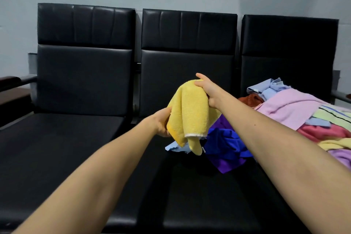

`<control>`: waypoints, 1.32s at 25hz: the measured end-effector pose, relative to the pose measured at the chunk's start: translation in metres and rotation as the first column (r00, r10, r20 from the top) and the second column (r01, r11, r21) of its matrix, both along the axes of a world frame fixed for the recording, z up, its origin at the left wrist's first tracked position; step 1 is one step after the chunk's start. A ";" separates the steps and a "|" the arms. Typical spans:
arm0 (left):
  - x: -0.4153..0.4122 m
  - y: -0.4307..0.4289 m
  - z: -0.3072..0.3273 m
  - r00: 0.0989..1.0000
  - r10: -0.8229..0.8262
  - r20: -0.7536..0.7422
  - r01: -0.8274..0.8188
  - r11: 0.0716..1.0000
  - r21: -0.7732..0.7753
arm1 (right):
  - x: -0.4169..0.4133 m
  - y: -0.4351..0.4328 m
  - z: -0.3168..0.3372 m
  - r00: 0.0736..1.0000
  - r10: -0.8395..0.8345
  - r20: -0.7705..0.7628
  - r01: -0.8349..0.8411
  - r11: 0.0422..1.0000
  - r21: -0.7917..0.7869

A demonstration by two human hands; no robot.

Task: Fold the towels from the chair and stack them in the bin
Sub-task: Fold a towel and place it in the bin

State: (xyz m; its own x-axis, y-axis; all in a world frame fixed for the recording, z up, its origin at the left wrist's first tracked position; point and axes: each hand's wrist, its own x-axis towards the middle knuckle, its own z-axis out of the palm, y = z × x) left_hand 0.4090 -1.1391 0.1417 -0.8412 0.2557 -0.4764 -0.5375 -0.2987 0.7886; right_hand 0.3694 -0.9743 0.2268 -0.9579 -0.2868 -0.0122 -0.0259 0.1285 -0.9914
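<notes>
At frame centre, the right hand (pixel 206 89) pinches the yellow towel (pixel 190 116) at its top while the left hand (pixel 162 123) grips its side; bunched cloth could fold crookedly or slip onto the seat (pixel 190 195).

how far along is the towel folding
Nothing shows as done: no folded towel or bin is in view. In hand: the left hand and right hand grip a yellow towel, bunched and not yet folded, above the middle seat. Left: the heap of coloured cloths on the right chair.
</notes>
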 end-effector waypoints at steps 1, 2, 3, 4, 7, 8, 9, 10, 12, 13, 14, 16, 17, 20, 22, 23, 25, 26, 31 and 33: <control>0.003 0.005 -0.001 0.999 0.012 -0.030 -0.009 0.997 0.077 | -0.002 0.001 -0.001 1.000 -0.002 0.012 0.002 1.000 0.003; 0.006 0.008 0.001 0.997 0.027 -0.070 -0.015 0.986 0.166 | -0.005 0.003 -0.002 0.999 -0.018 0.039 0.017 1.000 0.006; 0.007 0.008 0.002 0.990 0.075 -0.116 -0.048 0.974 0.223 | -0.006 0.005 -0.002 0.996 -0.043 0.074 0.042 0.999 0.016; 0.008 0.007 0.004 0.981 0.127 -0.147 -0.085 0.962 0.261 | -0.006 0.008 -0.002 0.989 -0.078 0.122 0.074 0.997 0.038; 0.004 -0.003 0.011 0.941 0.270 -0.203 -0.230 0.952 0.200 | -0.010 0.015 -0.008 0.959 -0.162 0.232 0.142 0.985 0.100; 0.002 -0.008 0.012 0.934 0.291 -0.207 -0.265 0.954 0.143 | -0.011 0.015 -0.010 0.958 -0.182 0.222 0.164 0.982 0.098; -0.001 -0.013 0.015 0.933 0.297 -0.202 -0.286 0.955 0.083 | -0.013 0.015 -0.012 0.963 -0.192 0.192 0.176 0.980 0.095; -0.002 -0.017 0.019 0.948 0.269 -0.170 -0.267 0.963 0.035 | -0.014 0.013 -0.012 0.967 -0.203 0.154 0.189 0.977 0.100; 0.000 -0.027 0.026 0.981 0.166 -0.103 -0.181 0.973 -0.147 | -0.011 0.010 -0.009 0.980 -0.199 0.033 0.189 0.963 0.192; 0.002 -0.030 0.029 0.989 0.123 -0.088 -0.141 0.961 -0.239 | -0.006 0.010 -0.005 0.986 -0.166 -0.015 0.164 0.953 0.255; 0.003 -0.034 0.031 0.989 0.120 -0.080 -0.137 0.956 -0.260 | -0.001 0.011 -0.001 0.994 -0.108 -0.036 0.114 0.944 0.310; 0.003 -0.039 0.035 0.960 0.248 -0.134 -0.271 0.941 -0.203 | 0.006 0.015 0.006 1.000 0.019 0.009 -0.021 0.939 0.344; 0.002 -0.040 0.038 0.936 0.309 -0.169 -0.338 0.922 -0.186 | 0.007 0.016 0.007 0.997 0.057 0.050 -0.070 0.944 0.324; 0.004 -0.043 0.048 0.936 0.294 -0.196 -0.337 0.907 -0.250 | -0.001 0.017 0.000 0.989 0.098 0.115 -0.119 0.974 0.194; 0.005 -0.044 0.055 0.933 0.274 -0.233 -0.338 0.891 -0.304 | -0.006 0.017 -0.005 0.990 0.096 0.102 -0.109 0.986 0.128; 0.005 -0.045 0.059 0.918 0.284 -0.278 -0.364 0.881 -0.303 | -0.008 0.016 -0.006 0.990 0.111 0.089 -0.119 0.988 0.096; 0.003 -0.045 0.062 0.892 0.266 -0.366 -0.383 0.876 -0.295 | -0.011 0.014 -0.009 0.990 0.119 0.074 -0.124 0.989 0.074; 0.001 -0.046 0.062 0.890 0.257 -0.375 -0.388 0.860 -0.331 | -0.014 0.012 -0.010 0.992 0.096 0.080 -0.102 0.991 0.082; -0.007 -0.050 0.058 0.957 0.263 -0.121 -0.279 0.722 -0.633 | -0.035 0.008 -0.022 0.988 -0.076 0.135 0.034 0.957 0.287; -0.007 -0.045 0.059 0.965 0.261 0.013 -0.196 0.758 -0.622 | -0.039 0.006 -0.027 0.985 -0.078 0.155 0.005 0.906 0.424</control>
State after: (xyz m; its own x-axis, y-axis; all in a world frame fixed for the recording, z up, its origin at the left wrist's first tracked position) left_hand 0.4019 -1.1846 0.2002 -0.7803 -0.3105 -0.5429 -0.5959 0.1051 0.7962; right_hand 0.3307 -0.9681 0.2001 -0.9425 -0.1803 -0.2813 0.1474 0.5312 -0.8343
